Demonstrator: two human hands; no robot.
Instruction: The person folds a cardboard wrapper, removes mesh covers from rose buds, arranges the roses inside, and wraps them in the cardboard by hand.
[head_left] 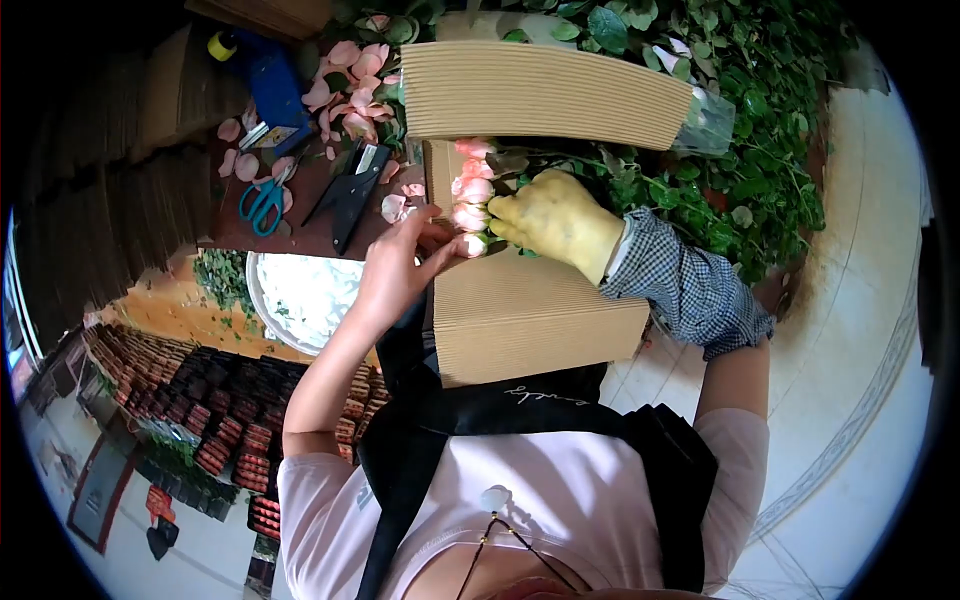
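A row of several pink roses (472,190) lies on a sheet of corrugated cardboard (540,310). My bare left hand (400,260) is at the left of the row, thumb and fingers apart, the thumb touching the nearest rose (473,244). On the other side, my right hand (555,222) wears a yellow glove. Its fingers are bent and pressed together beside the rose heads, and what they hold is hidden. A folded cardboard strip (545,92) lies beyond the roses, with clear wrap at its right end.
Blue scissors (262,205), a black stapler-like tool (358,200) and loose petals (350,90) lie on the dark table (310,225). Leafy stems (760,120) are heaped at the right. A round container (305,300) of white petals stands below left, near stacked bundles (230,420).
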